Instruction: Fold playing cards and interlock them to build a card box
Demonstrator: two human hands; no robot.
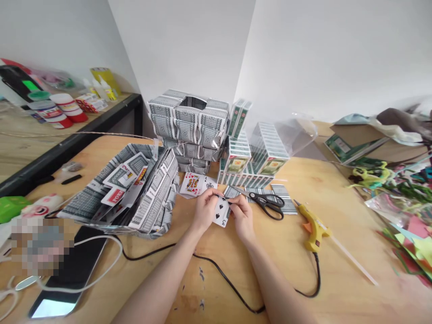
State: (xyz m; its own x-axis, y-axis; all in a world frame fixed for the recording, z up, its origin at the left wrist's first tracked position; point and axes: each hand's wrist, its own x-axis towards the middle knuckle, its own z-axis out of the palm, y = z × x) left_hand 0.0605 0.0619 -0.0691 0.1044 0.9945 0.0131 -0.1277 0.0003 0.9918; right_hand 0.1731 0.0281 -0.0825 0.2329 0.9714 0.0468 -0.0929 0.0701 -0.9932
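Between my two hands is a playing card (221,214), the three of spades, held up off the table by its top edge. My left hand (205,208) pinches its upper left side, and my right hand (242,215) pinches the upper right corner. Fingertips cover part of the card's top. Just behind my hands lie loose playing cards (193,184), a king of hearts and an ace among them. Black-handled scissors (270,203) rest to the right, on top of cards lying back side up. A yellow glue gun (313,228) with a clear glue stick lies farther right.
At left stands an open box made of cards (153,189), with loose cards inside. Behind are a lidded card-covered box (189,123) and stacked card packs (239,155). A black cord (222,274) runs under my forearms. A phone (72,274) lies front left; craft scraps (411,243) fill the right.
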